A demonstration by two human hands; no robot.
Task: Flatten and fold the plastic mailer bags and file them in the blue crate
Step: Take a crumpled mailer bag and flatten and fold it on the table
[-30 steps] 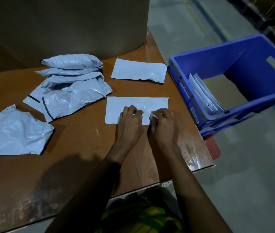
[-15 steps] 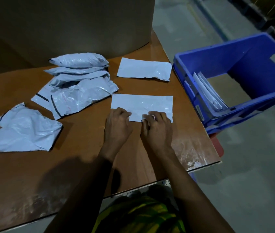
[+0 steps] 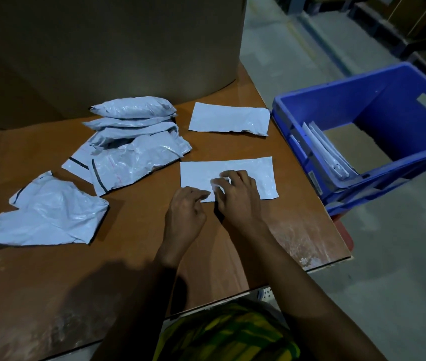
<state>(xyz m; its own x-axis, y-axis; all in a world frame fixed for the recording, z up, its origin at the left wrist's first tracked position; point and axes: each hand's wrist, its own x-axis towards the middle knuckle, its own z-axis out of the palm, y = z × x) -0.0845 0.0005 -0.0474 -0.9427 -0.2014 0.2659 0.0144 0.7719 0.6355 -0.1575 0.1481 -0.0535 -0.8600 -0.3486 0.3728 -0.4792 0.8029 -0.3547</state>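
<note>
Head view: a flat mailer (image 3: 262, 175) is lying on the right part of the brown table (image 3: 128, 246), near the right edge, long side running left-right. The right hand (image 3: 237, 198) is resting on its middle, fingers curled and bunched together, pinching up a small raised bit of the plastic at its fingertips (image 3: 226, 175). The left hand (image 3: 185, 213) is sitting just beside it at the mailer's near edge, fingers curled close together with tips touching that edge; can't tell if it is pinching or only pressing.

A folded mailer (image 3: 230, 122) is lying farther back, apart from the flat one. A pile of mailers (image 3: 133, 142) is sitting left of both, and a crumpled mailer (image 3: 48, 214) is lying at the far left.

The blue crate (image 3: 401, 100) is standing off the table's right edge, tilted, with filed mailers (image 3: 323, 149) leaning against its left wall. A big cardboard drum (image 3: 102, 48) is standing at the far side of the table.
</note>
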